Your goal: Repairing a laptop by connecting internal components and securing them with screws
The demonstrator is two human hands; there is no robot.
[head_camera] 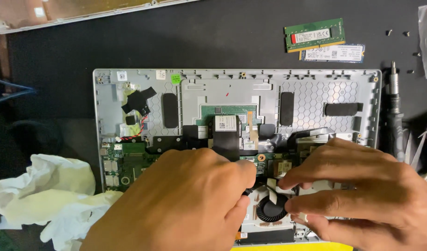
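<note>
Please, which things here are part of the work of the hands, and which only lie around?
In the work: left hand, right hand, opened laptop base, round black fan.

Lying about: green memory stick, flat storage card, screwdriver, loose screws, white cloth.

Fan (270, 208) in laptop base (315, 93), seemingly between both hands.

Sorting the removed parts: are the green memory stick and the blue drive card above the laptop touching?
Touching. The head view shows the green memory stick with its lower edge lying against, and slightly overlapping, the top edge of the blue drive card, with no dark mat visible between them.
</note>
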